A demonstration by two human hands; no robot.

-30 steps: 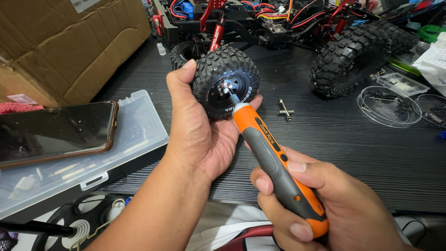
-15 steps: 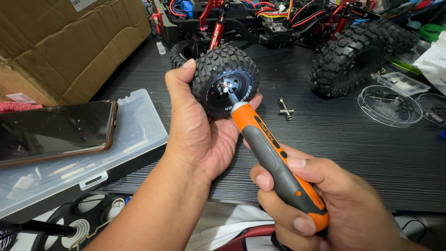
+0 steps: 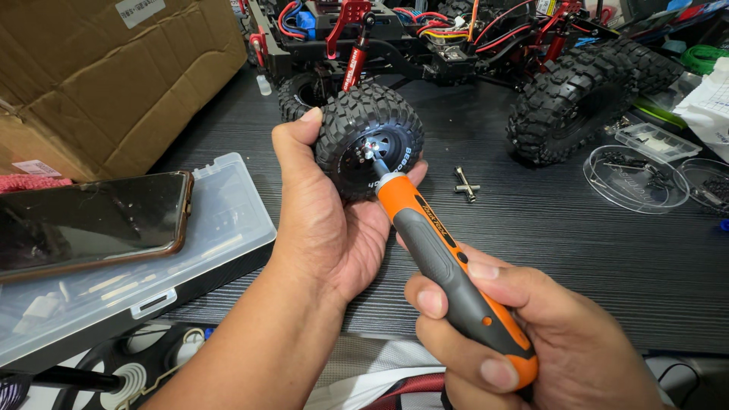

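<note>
My left hand [image 3: 323,228] cups a small black knobby wheel [image 3: 357,121] from the left and below, thumb over its tread. My right hand [image 3: 524,334] grips an orange and grey electric screwdriver [image 3: 440,262] near the bottom right. Its metal bit rests on the wheel's dark hub. The wheel sits at the front corner of a model crawler truck [image 3: 456,38] with red shocks and coloured wires.
A cardboard box [image 3: 99,76] stands at the back left. A phone [image 3: 83,220] lies on a clear plastic case [image 3: 228,220]. A small cross wrench [image 3: 465,184] and clear parts dishes [image 3: 630,178] lie on the dark table. Another big tyre [image 3: 577,99] is at the right.
The screwdriver tip has shifted slightly up and left on the wheel hub. My left hand and the wheel have stayed almost in place.
</note>
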